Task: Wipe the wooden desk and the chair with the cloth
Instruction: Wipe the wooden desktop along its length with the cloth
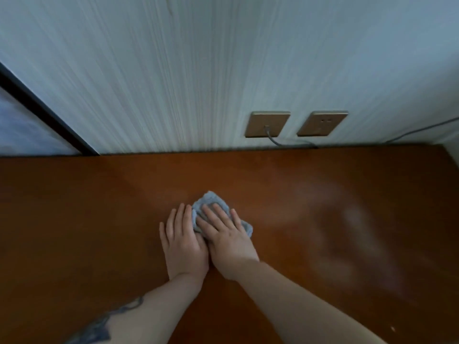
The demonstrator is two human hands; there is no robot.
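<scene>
Forearms (285, 306) over wooden desk (74, 219), striped wall (173, 70).

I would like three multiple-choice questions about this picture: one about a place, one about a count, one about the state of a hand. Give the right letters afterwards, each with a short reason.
1. Where does the crumpled light blue cloth lie?
A. on the brown wooden desk
B. on the wall
C. on a chair

2. How many gold-coloured wall socket plates are above the desk?
A. one
B. two
C. four

3. How is the right hand placed?
A. lifted above the desk
B. closed in a fist
C. flat on the cloth with straight fingers

Answers:
1. A, the cloth rests on the desk top near its middle.
2. B, two plates sit side by side, a grey cable plugged into the left one.
3. C, the fingers lie spread over the cloth, beside the left hand.
</scene>
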